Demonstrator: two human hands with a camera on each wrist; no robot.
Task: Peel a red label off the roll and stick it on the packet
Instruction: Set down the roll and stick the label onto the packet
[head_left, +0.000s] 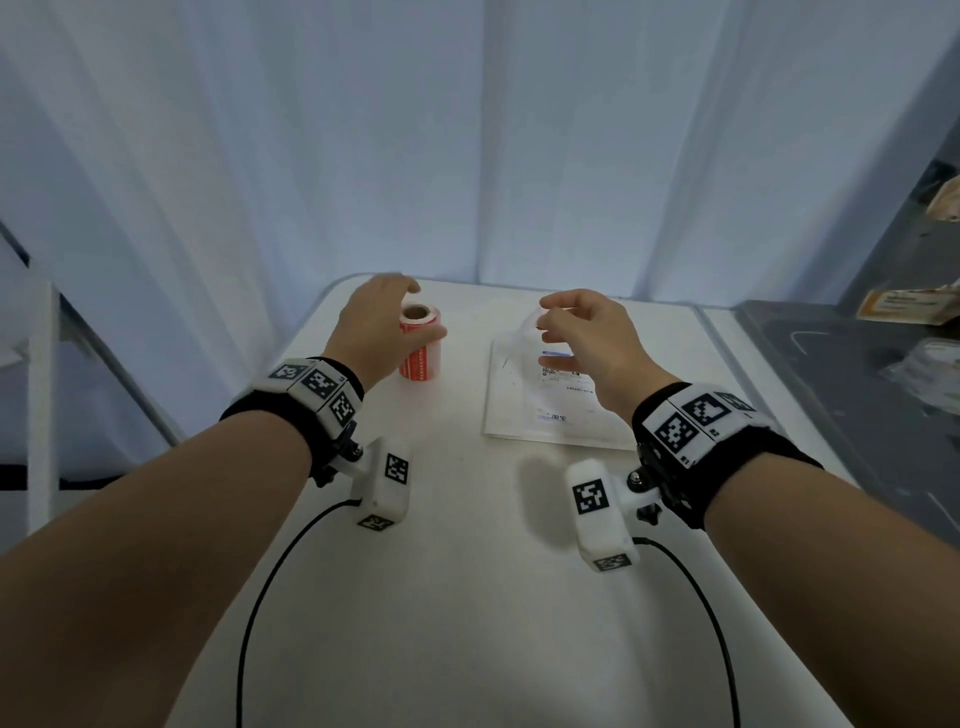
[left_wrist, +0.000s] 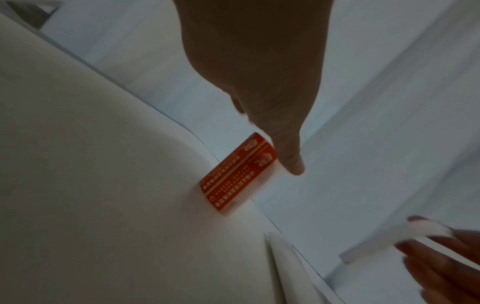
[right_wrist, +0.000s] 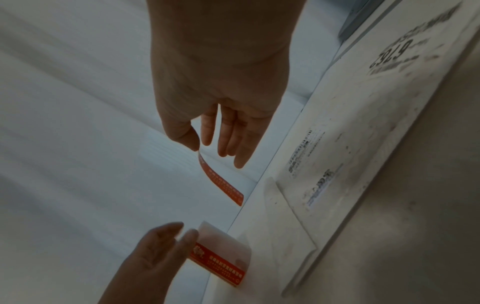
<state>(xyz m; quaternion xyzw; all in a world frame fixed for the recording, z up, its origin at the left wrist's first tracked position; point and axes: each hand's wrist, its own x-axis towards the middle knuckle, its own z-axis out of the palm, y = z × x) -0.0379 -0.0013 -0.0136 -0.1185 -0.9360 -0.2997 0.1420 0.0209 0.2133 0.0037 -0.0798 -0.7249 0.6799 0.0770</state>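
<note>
White table (head_left: 467, 597), pale curtain (head_left: 363, 130) behind it. Roll of red labels (head_left: 420, 343) stands upright on the table's far left part, core opening facing up. Left hand (head_left: 376, 327) hovers around the roll, fingers loosely spread; thumb lies across the roll's front. Whether the fingers actually touch it, I cannot tell; no firm clasp shows.

Right hand (right_wrist: 221, 98) is raised above the table, between the roll and the packet (head_left: 545, 395). Its thumb and forefinger pinch one end of a single red label (right_wrist: 221, 181), which hangs free below the fingers; the other fingers are straight and relaxed. In the head view the label reads as a pale translucent strip.

Packet lies flat on the table's right part, printed side up, under and just beyond the right hand. Label and packet are apart.

Grey shelf unit (head_left: 857, 389) stands at the table's right edge. Both wrists carry camera mounts with trailing black cables (head_left: 270, 597).
</note>
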